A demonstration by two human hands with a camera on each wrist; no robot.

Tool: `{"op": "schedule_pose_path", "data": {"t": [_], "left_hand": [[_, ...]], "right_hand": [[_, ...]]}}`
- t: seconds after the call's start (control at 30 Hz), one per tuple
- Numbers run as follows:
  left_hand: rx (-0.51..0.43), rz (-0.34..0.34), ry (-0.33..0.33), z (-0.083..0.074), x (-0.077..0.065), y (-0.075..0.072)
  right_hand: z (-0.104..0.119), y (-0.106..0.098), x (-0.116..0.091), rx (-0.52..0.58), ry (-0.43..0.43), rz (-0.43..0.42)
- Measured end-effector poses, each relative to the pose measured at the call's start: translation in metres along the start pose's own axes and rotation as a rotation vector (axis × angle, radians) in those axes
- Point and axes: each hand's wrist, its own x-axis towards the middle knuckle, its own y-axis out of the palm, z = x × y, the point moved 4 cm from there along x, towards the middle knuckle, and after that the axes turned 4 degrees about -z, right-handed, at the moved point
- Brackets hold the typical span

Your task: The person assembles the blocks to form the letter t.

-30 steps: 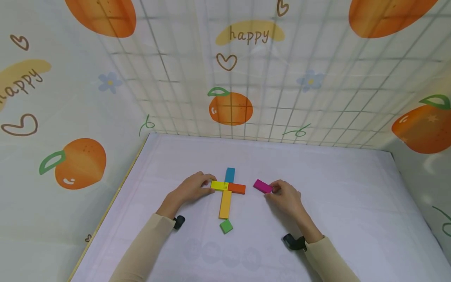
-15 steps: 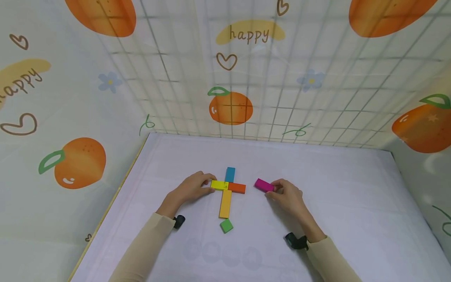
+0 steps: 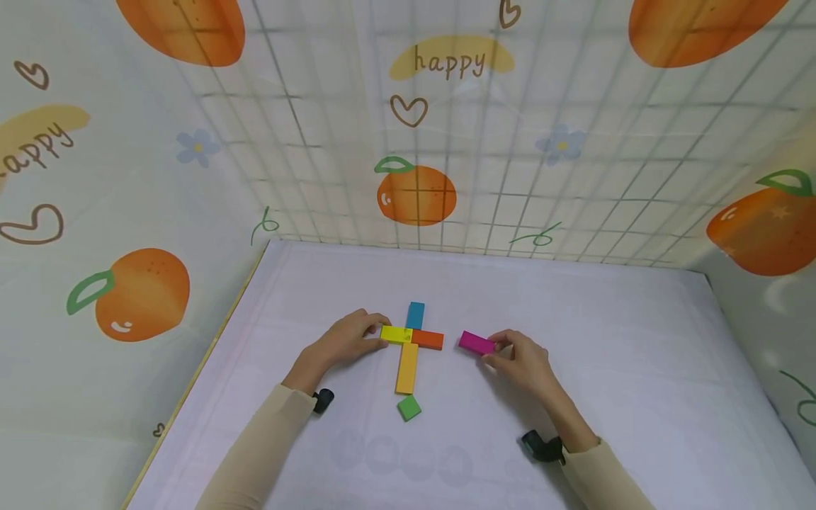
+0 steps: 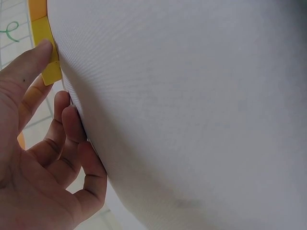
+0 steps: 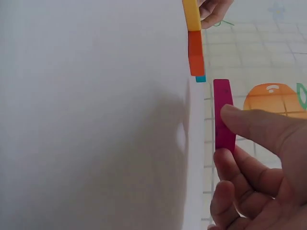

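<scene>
In the head view, my left hand (image 3: pixel 350 336) pinches the outer end of a yellow block (image 3: pixel 395 334) lying on the white table. An orange-red block (image 3: pixel 428 340) continues the row to its right. Behind the join lies a blue block (image 3: pixel 416 316), and a longer amber block (image 3: pixel 406 368) runs toward the front, so the blocks form a cross. To the right, my right hand (image 3: pixel 521 358) holds a magenta block (image 3: pixel 476 343) by one end, apart from the cross. The right wrist view shows thumb and fingers gripping this magenta block (image 5: pixel 223 117) above the tabletop.
A small green block (image 3: pixel 409 408) sits turned cornerwise at the front end of the amber one. Printed cloth walls (image 3: pixel 472 142) with oranges and a grid rise behind the table (image 3: pixel 612 340) and at its sides. Each wrist wears a small black camera.
My right hand shifts slightly with the magenta block, first a little right, then toward the front as the block swings a bit straighter. The left hand and the other blocks stay put.
</scene>
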Motion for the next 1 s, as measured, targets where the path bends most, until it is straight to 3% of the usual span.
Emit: {"op": "schedule_pose_path", "data": {"t": [0.5,1.0], "left_hand": [[-0.012,-0.001,0.008,0.004,0.002,0.003],[-0.018,0.000,0.004,0.005,0.002,0.004]], "right_hand": [[0.013,0.004,-0.025,0.062,-0.098,0.032],[0.021,0.018,-0.051,0.050,-0.179,0.057]]}}
